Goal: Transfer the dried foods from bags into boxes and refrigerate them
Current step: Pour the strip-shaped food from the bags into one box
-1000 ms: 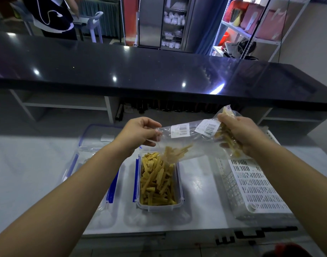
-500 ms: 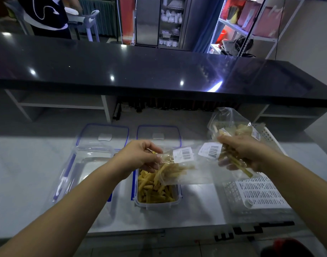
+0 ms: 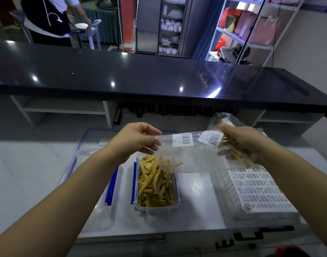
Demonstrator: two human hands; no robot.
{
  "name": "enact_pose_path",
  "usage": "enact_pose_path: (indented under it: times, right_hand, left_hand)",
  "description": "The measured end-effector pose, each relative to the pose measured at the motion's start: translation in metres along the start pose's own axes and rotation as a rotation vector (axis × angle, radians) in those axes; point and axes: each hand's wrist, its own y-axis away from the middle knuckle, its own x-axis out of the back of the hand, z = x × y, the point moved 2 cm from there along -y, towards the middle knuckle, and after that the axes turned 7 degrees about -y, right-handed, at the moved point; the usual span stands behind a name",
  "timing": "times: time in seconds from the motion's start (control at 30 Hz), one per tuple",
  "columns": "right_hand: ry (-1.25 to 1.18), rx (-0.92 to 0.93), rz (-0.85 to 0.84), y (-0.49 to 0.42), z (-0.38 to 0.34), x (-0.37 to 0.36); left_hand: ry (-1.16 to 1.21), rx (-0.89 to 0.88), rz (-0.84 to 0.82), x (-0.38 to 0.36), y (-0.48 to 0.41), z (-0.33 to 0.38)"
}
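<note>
Across the back: long black counter (image 3: 159, 76), glossy, ceiling lights mirrored in it. Below and nearer: white worktop (image 3: 29, 173).

At right on worktop: white slotted basket (image 3: 255, 190). At left: empty clear box (image 3: 88, 184) with blue clips, a clear lid (image 3: 96, 138) with blue rim lying behind it. Just beside, in the middle: second clear box (image 3: 157, 207), well filled with yellow dried sticks (image 3: 155, 186).

Above that box, held in the air: clear bag (image 3: 192, 160), stretched sideways between both hands. Open end low at left, over the far end of the filled box. Closed end higher at right.

Left hand (image 3: 135, 140): clamped on the bag's open end, thumb and fingers pinching the film. Right hand (image 3: 246, 143): curled round the closed end, gripping a bundle of sticks through the film.

At the bag's mouth: a few loose sticks (image 3: 174, 163), directly over the heap in the box. Contact with the heap: cannot tell.

On the bag, between the hands: two white barcode labels (image 3: 183, 139).
</note>
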Motion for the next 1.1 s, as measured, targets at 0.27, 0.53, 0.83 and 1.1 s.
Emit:
enact_pose_path:
  times: [0.27, 0.53, 0.83, 1.1]
  right_hand:
    - [-0.006, 0.107, 0.033, -0.008, -0.014, -0.018]
    - [0.04, 0.105, 0.011, -0.012, -0.008, -0.035]
    - [0.155, 0.151, -0.032, -0.019, -0.019, -0.042]
    - [0.178, 0.09, -0.061, -0.018, -0.003, -0.061]
  left_hand:
    - [-0.031, 0.013, 0.059, 0.012, -0.016, -0.003]
    - [-0.076, 0.076, 0.024, 0.017, -0.017, -0.024]
    - [0.025, 0.1, 0.07, 0.021, -0.011, -0.038]
    - [0.107, 0.232, 0.06, 0.009, 0.001, -0.07]
